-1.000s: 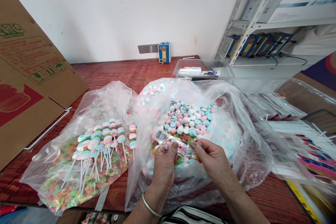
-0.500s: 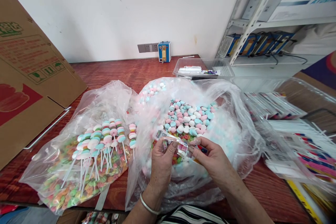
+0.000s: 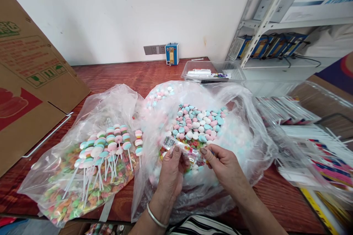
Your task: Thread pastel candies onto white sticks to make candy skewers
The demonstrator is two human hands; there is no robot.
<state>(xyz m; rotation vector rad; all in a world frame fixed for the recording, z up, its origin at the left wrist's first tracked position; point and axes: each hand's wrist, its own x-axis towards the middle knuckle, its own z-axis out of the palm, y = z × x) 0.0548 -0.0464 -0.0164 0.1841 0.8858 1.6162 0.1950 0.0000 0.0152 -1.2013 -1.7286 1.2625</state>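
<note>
Between my two hands is a small clear printed plastic wrapper (image 3: 190,149), pinched at both ends. My left hand (image 3: 172,170) has its thumb and fingers closed on the left part, and my right hand (image 3: 222,163) grips the right end. Whether anything sits inside the wrapper is hard to make out. Both hands are over a large open plastic bag (image 3: 242,117) of pink, blue and white button-shaped candies (image 3: 197,121), with colourful gummy rings (image 3: 193,143) partly hidden under the hands. To the left, several candy skewers on white sticks (image 3: 103,150) lie on another bag.
That left bag (image 3: 66,198) holds gummy rings. A cardboard box (image 3: 35,80) stands far left. Behind the bags is a clear plastic tray (image 3: 213,71) and a small blue device (image 3: 172,54). Clear bins with printed packets and white sticks (image 3: 306,143) line the right, below a metal shelf (image 3: 264,25).
My right hand's fingers have shifted along the wrapper's right end, and my left thumb has moved slightly left. The wrapper shows a little more between the hands.
</note>
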